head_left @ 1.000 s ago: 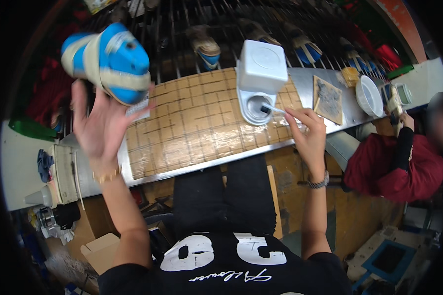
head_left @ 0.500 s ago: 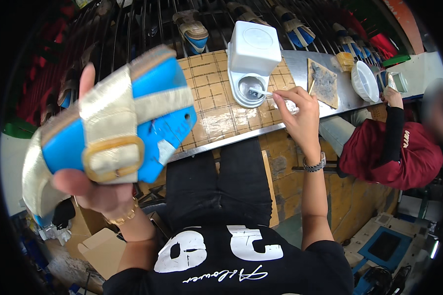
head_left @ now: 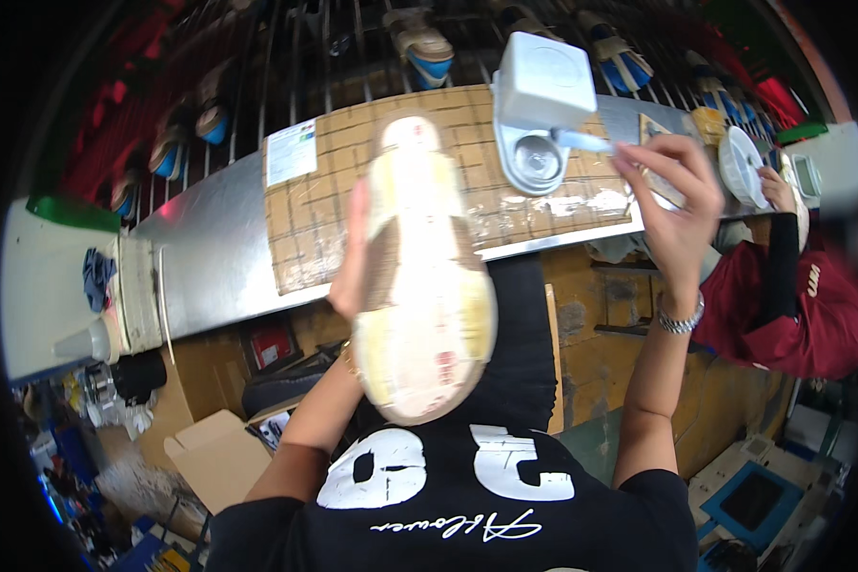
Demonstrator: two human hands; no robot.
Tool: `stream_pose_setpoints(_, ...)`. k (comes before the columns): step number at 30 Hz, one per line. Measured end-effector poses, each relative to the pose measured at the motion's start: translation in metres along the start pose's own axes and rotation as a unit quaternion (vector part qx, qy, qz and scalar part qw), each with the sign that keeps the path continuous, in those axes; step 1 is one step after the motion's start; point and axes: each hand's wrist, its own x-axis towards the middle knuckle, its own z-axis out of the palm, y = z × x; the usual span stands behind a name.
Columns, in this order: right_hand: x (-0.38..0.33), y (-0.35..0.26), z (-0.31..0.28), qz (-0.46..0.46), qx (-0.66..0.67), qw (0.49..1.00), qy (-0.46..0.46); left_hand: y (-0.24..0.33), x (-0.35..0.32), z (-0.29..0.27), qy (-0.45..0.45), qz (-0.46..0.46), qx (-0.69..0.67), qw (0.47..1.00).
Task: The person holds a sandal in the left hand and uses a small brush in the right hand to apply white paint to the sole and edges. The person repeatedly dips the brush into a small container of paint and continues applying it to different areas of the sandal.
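Note:
My left hand [head_left: 351,255] is wrapped round the side of a sandal on its last [head_left: 427,286], partly hidden behind it. The sandal's underside faces me, pale cream with yellowish patches, a brown middle and small red marks. Between thumb and fingers of my right hand [head_left: 679,195] is a small pale brush [head_left: 583,141], smeared by motion. Its tip is just above the round cup [head_left: 539,162] at the foot of a white box-shaped dispenser [head_left: 547,81]. The dispenser stands on the cardboard-covered, gridded table.
Several sandals on blue lasts [head_left: 429,57] lie on the rack bars beyond the table. A printed card [head_left: 291,153] lies at the board's left. At the right, a person in a maroon top [head_left: 791,305] works beside a white basket [head_left: 742,167]. An open carton [head_left: 221,462] is at lower left.
The sandal has swung from the left toward my middle and turned, its buckle side giving way to the underside. My right hand has lifted the brush out of the cup, toward the right.

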Motion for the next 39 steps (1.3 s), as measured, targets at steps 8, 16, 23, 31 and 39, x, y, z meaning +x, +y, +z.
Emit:
stream_pose_setpoints(8,-0.013,-0.086,0.0,0.022,0.109,0.994,-0.013,0.003,0.011,0.011,-0.054,0.09,0.058,0.993)
stream_pose_setpoints(16,0.012,-0.091,-0.002,-0.036,0.046,0.998,0.035,0.014,0.004,-0.002,-0.177,-0.072,-0.019,0.981)
stream_pose_setpoints(23,0.019,-0.085,-0.012,-0.137,0.039,0.989,0.038,0.018,0.001,-0.008,-0.179,-0.077,-0.007,0.981)
stream_pose_setpoints(31,0.023,-0.081,-0.019,-0.144,0.074,0.986,-0.028,0.02,-0.001,-0.012,-0.175,-0.079,0.002,0.981)
stream_pose_setpoints(39,0.016,-0.084,-0.029,-0.115,0.083,0.987,-0.077,0.021,-0.001,-0.014,-0.159,-0.074,0.007,0.984)
